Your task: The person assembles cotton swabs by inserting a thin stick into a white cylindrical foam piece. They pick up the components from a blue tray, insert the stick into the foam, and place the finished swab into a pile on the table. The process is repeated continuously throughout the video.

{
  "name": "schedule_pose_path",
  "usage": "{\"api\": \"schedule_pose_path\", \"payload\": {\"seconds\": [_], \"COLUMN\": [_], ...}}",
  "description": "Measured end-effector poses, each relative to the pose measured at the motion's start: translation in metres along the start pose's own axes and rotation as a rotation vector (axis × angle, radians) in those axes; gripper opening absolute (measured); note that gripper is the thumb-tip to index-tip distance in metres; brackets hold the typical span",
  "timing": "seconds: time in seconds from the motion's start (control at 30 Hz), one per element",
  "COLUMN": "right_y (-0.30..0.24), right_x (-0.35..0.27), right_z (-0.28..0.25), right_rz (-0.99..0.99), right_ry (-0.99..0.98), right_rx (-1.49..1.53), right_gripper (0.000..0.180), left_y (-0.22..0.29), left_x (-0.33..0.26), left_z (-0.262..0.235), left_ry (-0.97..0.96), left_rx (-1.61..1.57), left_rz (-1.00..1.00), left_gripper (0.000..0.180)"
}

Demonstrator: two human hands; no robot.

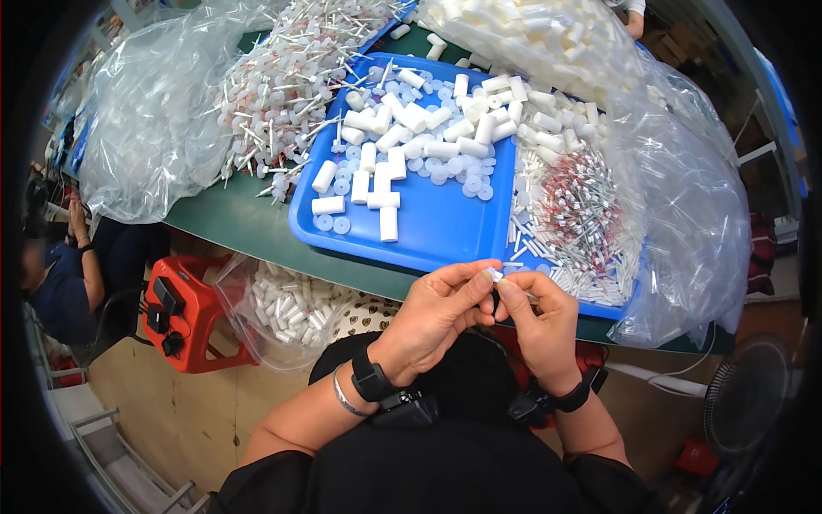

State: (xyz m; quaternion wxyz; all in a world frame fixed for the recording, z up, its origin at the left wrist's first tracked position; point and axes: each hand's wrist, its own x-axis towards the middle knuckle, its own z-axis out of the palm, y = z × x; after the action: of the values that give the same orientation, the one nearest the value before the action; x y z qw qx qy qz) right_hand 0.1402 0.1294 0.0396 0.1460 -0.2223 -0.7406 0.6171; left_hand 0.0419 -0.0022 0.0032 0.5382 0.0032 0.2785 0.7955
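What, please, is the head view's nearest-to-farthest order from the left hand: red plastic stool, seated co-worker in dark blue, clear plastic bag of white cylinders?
1. Clear plastic bag, left of the left hand
2. Red plastic stool, further left
3. Seated co-worker, far left

On my feed I see a small white piece [496, 275], white tubes [390, 224], milky discs [342, 224], a bright blue tray [454, 231], a dark green table [224, 214], an orange-red stool [193, 336], black wristbands [370, 378], and a cream cloth [366, 319] patterned with dark brown hearts.
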Motion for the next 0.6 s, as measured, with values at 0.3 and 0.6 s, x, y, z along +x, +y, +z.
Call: {"api": "schedule_pose_path", "payload": {"seconds": [0.3,0.6], "right_y": [-0.002,0.015], "right_x": [0.051,0.088], "right_z": [-0.029,-0.027], "right_rz": [-0.251,-0.514], "right_ry": [0.022,-0.081], "right_rx": [-0.513,-1.403], "right_gripper": [0.019,0.003], "left_y": [0.013,0.017], "left_x": [-0.005,-0.008], "left_z": [-0.002,-0.003], "left_ry": [0.140,0.147], "left_rx": [0.077,0.118], "left_rz": [0.199,0.128], "left_gripper": [0.035,0.040]}}
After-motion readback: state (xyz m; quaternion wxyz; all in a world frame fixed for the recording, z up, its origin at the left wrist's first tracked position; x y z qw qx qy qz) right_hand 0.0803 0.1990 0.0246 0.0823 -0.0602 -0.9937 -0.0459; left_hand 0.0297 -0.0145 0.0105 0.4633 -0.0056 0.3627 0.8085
